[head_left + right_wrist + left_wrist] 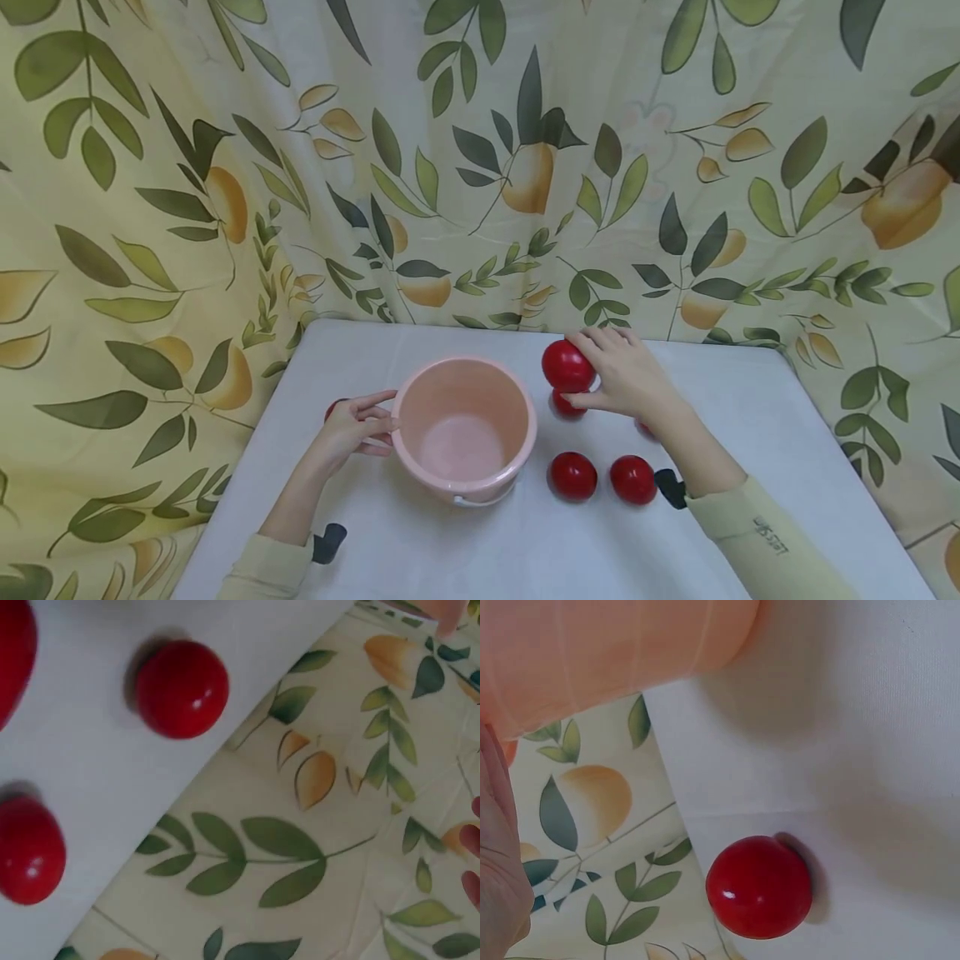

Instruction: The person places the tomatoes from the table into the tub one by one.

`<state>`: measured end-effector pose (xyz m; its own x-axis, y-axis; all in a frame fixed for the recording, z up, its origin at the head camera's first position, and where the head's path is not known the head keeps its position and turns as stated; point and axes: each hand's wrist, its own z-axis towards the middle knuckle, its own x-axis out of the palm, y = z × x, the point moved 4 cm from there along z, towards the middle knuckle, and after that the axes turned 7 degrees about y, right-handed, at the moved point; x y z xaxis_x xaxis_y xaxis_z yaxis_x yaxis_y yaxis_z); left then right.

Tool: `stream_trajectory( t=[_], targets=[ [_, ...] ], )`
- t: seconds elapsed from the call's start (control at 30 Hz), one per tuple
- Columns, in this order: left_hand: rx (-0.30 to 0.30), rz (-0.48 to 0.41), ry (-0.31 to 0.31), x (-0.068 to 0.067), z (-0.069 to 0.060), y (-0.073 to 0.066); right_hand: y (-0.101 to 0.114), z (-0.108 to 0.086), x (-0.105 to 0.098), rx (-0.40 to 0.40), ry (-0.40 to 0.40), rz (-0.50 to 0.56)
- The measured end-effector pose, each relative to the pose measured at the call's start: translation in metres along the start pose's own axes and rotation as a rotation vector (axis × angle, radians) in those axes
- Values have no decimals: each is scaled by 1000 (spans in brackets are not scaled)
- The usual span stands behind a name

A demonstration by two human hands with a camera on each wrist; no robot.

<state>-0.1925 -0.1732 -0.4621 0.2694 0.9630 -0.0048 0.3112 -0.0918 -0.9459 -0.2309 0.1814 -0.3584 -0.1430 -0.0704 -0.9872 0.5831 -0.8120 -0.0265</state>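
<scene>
On the white-covered table, my left hand (351, 429) lies against the left side of a pink bucket (465, 486), its fingers extended along the rim. The bucket stands upright, and its inside shows bare. My right hand (626, 375) grips a glossy red ball (566, 365) between thumb and fingers, above another red ball (567, 406) to the right of the bucket. Only fingertips (470, 840) of the right hand show in the right wrist view. In the left wrist view, a red ball (759, 888) lies below the bucket wall (615, 645), apart from the left hand (499, 855).
Two more red balls, one nearer the bucket (572, 477) and another by the right wrist (633, 480), sit toward the front. My right forearm partly covers a further ball (647, 430). A leaf-patterned curtain (480, 167) hangs behind the table (390, 550).
</scene>
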Motion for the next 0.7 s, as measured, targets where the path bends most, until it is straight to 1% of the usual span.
stream_trajectory(
  t=[0.1,0.27,0.4,0.53,0.7],
  targets=[
    [-1,5,-7,0,0,1,21,17,5,-49,5,17],
    [-7,-4,-1,0,1,2,57,41,19,-113,65,65],
    [-4,-12,5,1,0,0,81,56,39,-169,135,79],
    [-4,9,9,0,-1,-1,102,68,62,-218,204,80],
    [-11,26,9,0,-3,-1,120,78,86,-218,303,51]
  ],
)
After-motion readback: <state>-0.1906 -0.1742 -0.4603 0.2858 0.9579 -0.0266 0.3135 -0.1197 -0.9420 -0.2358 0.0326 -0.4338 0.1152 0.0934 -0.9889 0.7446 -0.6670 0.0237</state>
